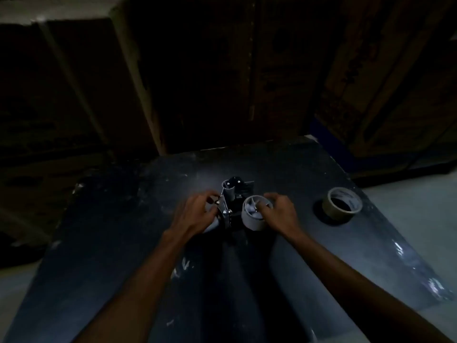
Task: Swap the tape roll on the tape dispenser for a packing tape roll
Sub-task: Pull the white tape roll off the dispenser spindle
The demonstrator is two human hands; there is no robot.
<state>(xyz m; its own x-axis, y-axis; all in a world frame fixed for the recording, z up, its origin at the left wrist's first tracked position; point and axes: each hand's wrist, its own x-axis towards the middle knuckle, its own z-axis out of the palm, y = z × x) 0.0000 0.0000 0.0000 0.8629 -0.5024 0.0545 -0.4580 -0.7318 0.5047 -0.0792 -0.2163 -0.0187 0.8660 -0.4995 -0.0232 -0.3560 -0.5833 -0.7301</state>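
Note:
The tape dispenser (231,196) lies on the dark table (123,243), a black and metal frame with a small roller at its far end. My left hand (197,214) grips the dispenser's handle side on the left. My right hand (279,211) holds the grey spoked spool (252,216) on the dispenser's right side, fingers curled over its rim. A roll of packing tape (342,203) lies flat on the table to the right, apart from both hands.
Large cardboard boxes (197,82) stand stacked behind the table, very dimly lit. The table's right edge (408,256) slants toward a pale floor (420,206).

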